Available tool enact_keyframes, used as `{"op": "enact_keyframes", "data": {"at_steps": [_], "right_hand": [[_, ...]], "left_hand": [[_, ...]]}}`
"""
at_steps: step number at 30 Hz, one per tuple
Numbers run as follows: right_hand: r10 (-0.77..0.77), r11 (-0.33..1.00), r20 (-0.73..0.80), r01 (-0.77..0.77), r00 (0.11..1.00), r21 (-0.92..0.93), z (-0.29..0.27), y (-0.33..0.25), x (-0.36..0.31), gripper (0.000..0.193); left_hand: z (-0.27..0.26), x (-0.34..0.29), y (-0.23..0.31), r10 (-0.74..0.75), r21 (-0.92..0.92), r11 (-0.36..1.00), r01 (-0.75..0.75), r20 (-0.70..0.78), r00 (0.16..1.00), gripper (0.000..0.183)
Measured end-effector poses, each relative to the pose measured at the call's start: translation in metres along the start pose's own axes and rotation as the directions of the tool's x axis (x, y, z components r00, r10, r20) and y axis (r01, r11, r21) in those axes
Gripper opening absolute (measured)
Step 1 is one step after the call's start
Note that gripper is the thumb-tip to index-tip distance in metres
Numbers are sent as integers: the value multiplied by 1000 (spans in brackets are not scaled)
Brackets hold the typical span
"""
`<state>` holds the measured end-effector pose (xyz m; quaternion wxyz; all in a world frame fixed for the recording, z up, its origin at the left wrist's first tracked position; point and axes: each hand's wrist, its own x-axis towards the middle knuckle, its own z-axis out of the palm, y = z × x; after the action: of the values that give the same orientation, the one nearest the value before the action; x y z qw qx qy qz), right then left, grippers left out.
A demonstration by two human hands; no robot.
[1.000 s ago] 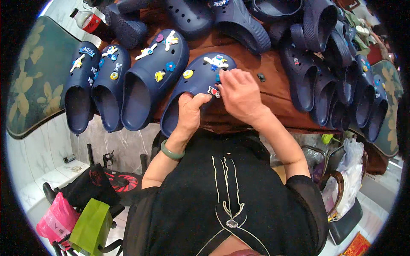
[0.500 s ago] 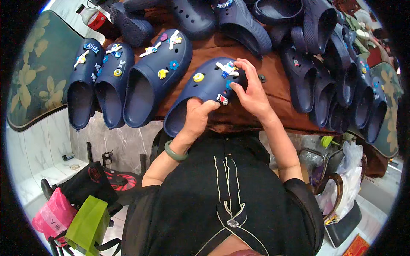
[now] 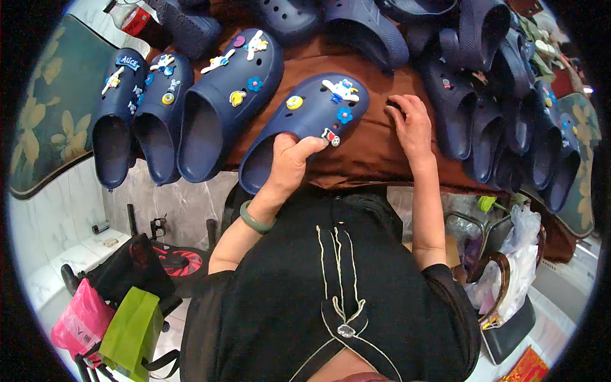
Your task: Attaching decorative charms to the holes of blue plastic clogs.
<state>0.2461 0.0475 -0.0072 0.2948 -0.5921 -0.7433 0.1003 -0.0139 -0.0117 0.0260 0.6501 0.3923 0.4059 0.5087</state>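
Note:
My left hand (image 3: 287, 164) grips a navy clog (image 3: 312, 102) by its opening, with the fingers partly hidden inside the shoe and the thumb beside a small red-and-white charm (image 3: 330, 137). On its upper also sit a yellow ring charm (image 3: 294, 102), a white character charm (image 3: 340, 91) and a blue flower charm (image 3: 344, 114). To the right of the clog's toe, my right hand (image 3: 415, 130) is at the brown cloth (image 3: 363, 149). Its thumb and forefinger close around a small dark piece (image 3: 391, 104), mostly covered by the fingertips.
Left of the held clog stand a decorated clog (image 3: 207, 134) and two more (image 3: 159, 127). Undecorated navy clogs (image 3: 363, 38) lie along the back and a row of clogs (image 3: 449, 114) runs down the right. A bottle (image 3: 137, 22) stands back left; a green bag (image 3: 132, 331) hangs lower left.
My right hand has left the clog's toe and moved right to the small dark piece on the cloth. My left hand keeps its grip. The view has shifted slightly.

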Motion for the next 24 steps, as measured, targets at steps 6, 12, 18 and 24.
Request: {"op": "enact_keyframes", "data": {"at_steps": [6,12,18,24], "right_hand": [[-188,942,-109,147,976,-301,0,-13,-11,20],[215,709,138,-252,967,658,-2,-68,-16,14],[53,631,199,-187,979,753,-19,-101,-10,16],[-193,858,96,121,976,500,-23,-94,15,14]], "left_hand": [[4,-8,7,31,157,987,-24,-40,999,27],[14,2,-5,111,75,992,-97,-214,970,37],[20,-15,-1,-40,-260,966,-5,-168,985,26],[11,-4,-3,-66,-356,934,11,-143,988,31]]}}
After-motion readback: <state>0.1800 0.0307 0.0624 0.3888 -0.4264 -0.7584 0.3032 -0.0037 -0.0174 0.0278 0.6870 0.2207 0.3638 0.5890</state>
